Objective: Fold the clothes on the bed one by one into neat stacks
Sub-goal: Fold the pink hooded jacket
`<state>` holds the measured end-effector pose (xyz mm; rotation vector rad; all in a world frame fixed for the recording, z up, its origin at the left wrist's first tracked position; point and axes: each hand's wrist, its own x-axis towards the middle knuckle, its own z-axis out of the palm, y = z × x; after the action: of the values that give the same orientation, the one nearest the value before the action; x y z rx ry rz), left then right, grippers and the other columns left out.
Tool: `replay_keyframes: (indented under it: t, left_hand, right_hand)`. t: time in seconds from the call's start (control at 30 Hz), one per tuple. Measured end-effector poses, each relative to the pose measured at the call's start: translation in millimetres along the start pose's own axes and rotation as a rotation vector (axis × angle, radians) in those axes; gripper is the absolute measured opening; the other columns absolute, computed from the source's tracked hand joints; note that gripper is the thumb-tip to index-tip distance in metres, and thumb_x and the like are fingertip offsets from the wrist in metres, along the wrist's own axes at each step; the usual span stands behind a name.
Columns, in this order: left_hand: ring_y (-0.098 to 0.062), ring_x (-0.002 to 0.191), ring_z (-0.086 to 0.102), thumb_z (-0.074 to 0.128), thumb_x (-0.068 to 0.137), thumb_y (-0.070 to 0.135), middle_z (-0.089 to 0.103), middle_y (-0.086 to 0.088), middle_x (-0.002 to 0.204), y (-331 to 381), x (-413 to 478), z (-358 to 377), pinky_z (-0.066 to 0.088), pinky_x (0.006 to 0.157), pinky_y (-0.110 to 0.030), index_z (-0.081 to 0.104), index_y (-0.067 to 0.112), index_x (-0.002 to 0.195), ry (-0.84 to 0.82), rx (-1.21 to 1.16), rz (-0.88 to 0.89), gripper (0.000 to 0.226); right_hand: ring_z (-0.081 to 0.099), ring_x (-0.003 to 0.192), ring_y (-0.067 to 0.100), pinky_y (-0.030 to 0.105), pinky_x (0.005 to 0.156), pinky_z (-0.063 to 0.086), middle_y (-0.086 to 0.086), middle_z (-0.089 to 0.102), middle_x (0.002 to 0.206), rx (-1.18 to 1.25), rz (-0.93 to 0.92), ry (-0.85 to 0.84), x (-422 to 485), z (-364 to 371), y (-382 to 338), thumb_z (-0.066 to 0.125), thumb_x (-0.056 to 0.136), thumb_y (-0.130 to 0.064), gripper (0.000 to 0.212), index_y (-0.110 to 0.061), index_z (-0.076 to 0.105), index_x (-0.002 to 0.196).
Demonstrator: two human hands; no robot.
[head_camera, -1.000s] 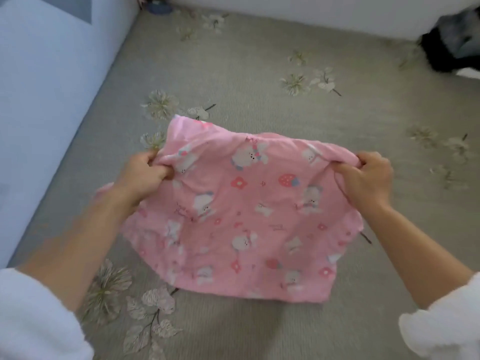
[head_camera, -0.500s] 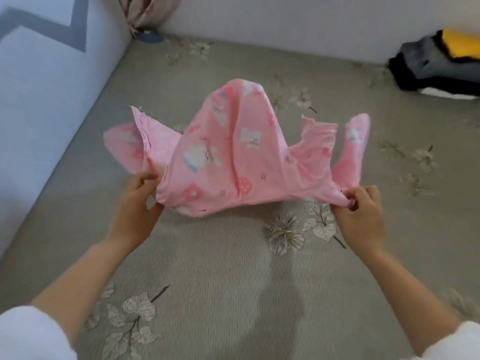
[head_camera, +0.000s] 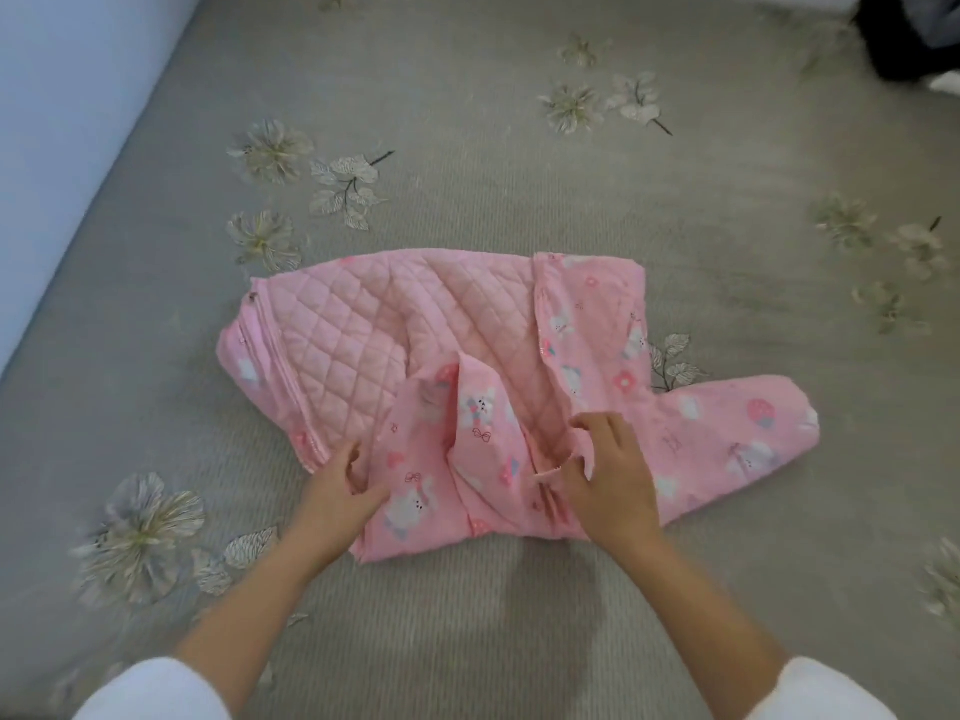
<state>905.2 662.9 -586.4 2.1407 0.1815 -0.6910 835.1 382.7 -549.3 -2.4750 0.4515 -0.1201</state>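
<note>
On the grey bedspread (head_camera: 519,615) directly before you, the pink jacket (head_camera: 363,324) lies spread open with its quilted lining facing up. No brand, label or legible writing is visible on it; the outer fabric carries only a print of small white animal figures, bows and pink flowers. Your left hand (head_camera: 337,493) pinches the near left edge of the printed fabric between thumb and fingers. Your right hand (head_camera: 608,480) grips the near edge of the opening, fingers curled over the hem. One sleeve (head_camera: 737,433) extends to the right, flat on the bedspread. Compare with half a second ago: the garment was then held up in the air between both hands, billowing; it now rests on the surface, and one second ago it hung as a flat printed panel from your two fists. The bedspread is a ribbed grey textile embroidered with pale flowers and leaves (head_camera: 140,532). A light blue wall or headboard panel (head_camera: 62,122) borders the far left. A dark pile of other clothes (head_camera: 909,39) sits at the far right corner, partly cut off by the frame edge. White sleeve cuffs (head_camera: 150,693) cover both your forearms at the near edge.
</note>
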Motion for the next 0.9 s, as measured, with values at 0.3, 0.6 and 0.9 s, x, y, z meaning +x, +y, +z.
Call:
replay_keyframes:
  t: [0.3, 0.6, 0.9]
  left_hand:
    - [0.004, 0.076, 0.055, 0.059, 0.083, 0.0, 0.063, 0.018, 0.081, 28.4, -28.4, 18.9, 0.043, 0.074, -0.019, 0.069, 0.011, 0.09, -0.552, -0.064, 0.159, 0.016]
    - [-0.032, 0.112, 0.052, 0.065, 0.078, 0.0, 0.06, -0.019, 0.117, -53.6, -35.1, 17.8, 0.038, 0.092, -0.032, 0.062, 0.005, 0.116, 0.328, 0.173, -0.122, 0.039]
    - [-0.032, 0.097, 0.063, 0.066, 0.08, 0.008, 0.065, -0.005, 0.096, -31.3, -10.7, 24.8, 0.05, 0.084, -0.043, 0.058, 0.012, 0.107, 0.285, -0.248, -0.231, 0.028]
  right_hand:
    - [0.06, 0.076, 0.023, 0.035, 0.067, 0.047, 0.011, 0.064, 0.079, 0.228, 0.242, -0.668, 0.8, 22.1, -11.7, 0.061, 0.074, -0.001, 0.017, 0.002, 0.062, 0.09]
    - [0.051, 0.053, -0.004, 0.012, 0.056, 0.041, -0.013, 0.06, 0.06, 0.062, 0.237, -0.855, -36.5, -11.0, 40.7, 0.059, 0.078, -0.003, 0.017, -0.015, 0.07, 0.077]
    - [0.044, 0.109, 0.021, 0.036, 0.084, 0.044, 0.002, 0.037, 0.117, -0.021, 0.331, -0.453, -21.6, 59.9, 23.2, 0.067, 0.081, -0.038, 0.073, -0.024, 0.03, 0.143]
